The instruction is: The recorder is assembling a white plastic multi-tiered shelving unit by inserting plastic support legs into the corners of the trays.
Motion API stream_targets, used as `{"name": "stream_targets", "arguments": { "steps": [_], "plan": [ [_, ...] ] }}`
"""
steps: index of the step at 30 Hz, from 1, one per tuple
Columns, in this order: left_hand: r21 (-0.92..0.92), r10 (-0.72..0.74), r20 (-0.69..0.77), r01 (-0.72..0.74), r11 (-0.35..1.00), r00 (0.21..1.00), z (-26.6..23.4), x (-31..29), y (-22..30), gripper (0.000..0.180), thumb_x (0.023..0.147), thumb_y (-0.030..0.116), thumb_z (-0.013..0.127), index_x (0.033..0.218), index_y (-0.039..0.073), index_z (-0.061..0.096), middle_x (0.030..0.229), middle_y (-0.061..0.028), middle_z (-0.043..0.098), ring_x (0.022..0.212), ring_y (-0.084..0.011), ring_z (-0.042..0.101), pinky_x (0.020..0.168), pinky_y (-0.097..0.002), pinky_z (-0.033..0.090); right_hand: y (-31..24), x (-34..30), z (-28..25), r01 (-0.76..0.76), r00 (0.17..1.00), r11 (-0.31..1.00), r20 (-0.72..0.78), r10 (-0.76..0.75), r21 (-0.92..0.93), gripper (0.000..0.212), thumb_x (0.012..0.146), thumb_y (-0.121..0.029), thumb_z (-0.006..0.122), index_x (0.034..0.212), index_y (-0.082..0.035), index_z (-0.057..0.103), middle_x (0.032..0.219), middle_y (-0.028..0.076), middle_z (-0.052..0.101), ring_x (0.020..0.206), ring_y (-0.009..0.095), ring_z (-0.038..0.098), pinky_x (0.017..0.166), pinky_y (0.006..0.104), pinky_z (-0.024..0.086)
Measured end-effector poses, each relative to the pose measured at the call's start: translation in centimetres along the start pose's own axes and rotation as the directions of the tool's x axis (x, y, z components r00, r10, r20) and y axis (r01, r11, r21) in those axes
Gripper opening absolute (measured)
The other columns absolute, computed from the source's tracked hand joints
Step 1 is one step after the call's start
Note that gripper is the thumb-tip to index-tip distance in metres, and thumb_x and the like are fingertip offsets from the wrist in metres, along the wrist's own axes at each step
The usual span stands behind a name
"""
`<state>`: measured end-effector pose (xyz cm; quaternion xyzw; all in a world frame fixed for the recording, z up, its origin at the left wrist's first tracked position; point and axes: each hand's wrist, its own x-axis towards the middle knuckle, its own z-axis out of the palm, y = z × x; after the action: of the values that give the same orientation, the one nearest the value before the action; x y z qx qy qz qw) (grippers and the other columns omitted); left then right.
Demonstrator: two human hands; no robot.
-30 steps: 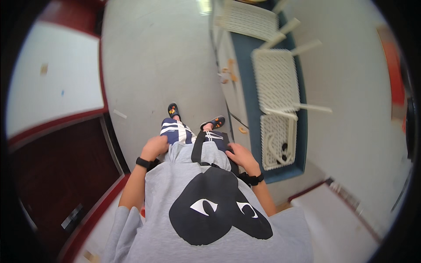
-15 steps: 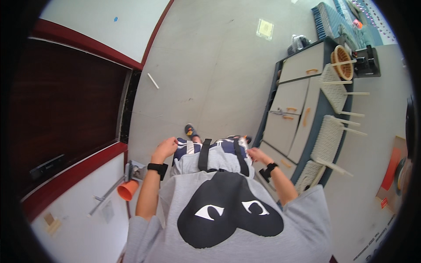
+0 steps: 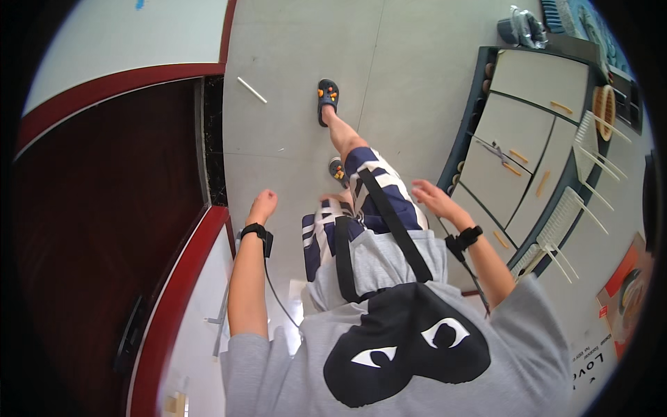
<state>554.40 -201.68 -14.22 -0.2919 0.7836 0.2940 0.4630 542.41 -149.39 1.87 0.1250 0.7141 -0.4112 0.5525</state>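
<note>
My left hand (image 3: 263,205) hangs in the air above the floor, close to the dark doorway. Its fingers are curled in and nothing shows in them. On the other side, my right hand (image 3: 432,197) floats beside the leg of my navy and white shorts (image 3: 385,177), with its fingers loosely apart and holding nothing. Each wrist wears a black band with a small device, the left one (image 3: 258,238) and the right one (image 3: 464,241). A thin cable (image 3: 276,295) runs from the left band toward my shirt. One clog (image 3: 327,101) is stretched well ahead of the other clog (image 3: 338,170).
A white stick (image 3: 251,90) lies on the grey floor ahead. To the left is a dark doorway (image 3: 104,208) with a red frame. Along the right stands a cabinet (image 3: 511,132) bearing white racks (image 3: 556,215) and a woven basket (image 3: 606,111). A bin (image 3: 521,31) stands beyond it.
One leg has swung forward, and the cabinet and doorway have shifted in view. Both hands have moved away from the shorts. The orange cup-shaped thing at left is out of sight.
</note>
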Motion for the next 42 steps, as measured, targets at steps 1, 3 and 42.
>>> {"name": "stream_targets", "arguments": {
  "steps": [1, 3, 42],
  "plan": [
    [0.005, -0.005, 0.045, 0.005, 1.0, 0.999, -0.2, 1.5, 0.5, 0.025, 0.085, 0.023, 0.052, 0.1, 0.005, 0.062, 0.088, -0.0151, 0.067, 0.083, -0.0262, 0.065, 0.077, -0.037, 0.051, -2.6, 1.8, -0.8, -0.033, 0.998, 0.999, 0.054, 0.031, 0.037, 0.052, 0.096, -0.039, 0.049, 0.131, -0.002, 0.045, 0.116, 0.022, 0.061, 0.112, 0.028, 0.058, 0.094, 0.0343, 0.044],
    [-0.016, 0.095, -0.085, -0.097, 0.995, 0.992, -2.4, 6.9, 4.7, 0.024, 0.085, 0.022, 0.054, 0.103, 0.008, 0.062, 0.092, -0.0166, 0.066, 0.093, -0.03, 0.063, 0.084, -0.0395, 0.049, -2.2, 6.8, -1.8, -0.017, 0.993, 0.971, -0.114, -0.01, -0.239, 0.058, 0.096, -0.042, 0.048, 0.131, 0.003, 0.042, 0.123, 0.025, 0.056, 0.117, 0.032, 0.054, 0.098, 0.0364, 0.041],
    [-0.03, -0.235, -0.066, 0.233, 0.972, 0.97, 1.4, 55.3, 8.8, 0.053, 0.08, 0.021, 0.059, 0.123, -0.004, 0.043, 0.127, -0.0255, 0.036, 0.113, -0.0438, 0.048, 0.099, -0.0482, 0.041, -16.1, 25.6, -1.4, -0.583, 0.79, 0.805, 0.157, 0.593, -0.109, 0.135, 0.059, -0.041, 0.09, 0.144, -0.002, -0.008, 0.145, 0.024, 0.025, 0.138, 0.033, 0.025, 0.113, 0.0412, 0.024]
  ]
}}
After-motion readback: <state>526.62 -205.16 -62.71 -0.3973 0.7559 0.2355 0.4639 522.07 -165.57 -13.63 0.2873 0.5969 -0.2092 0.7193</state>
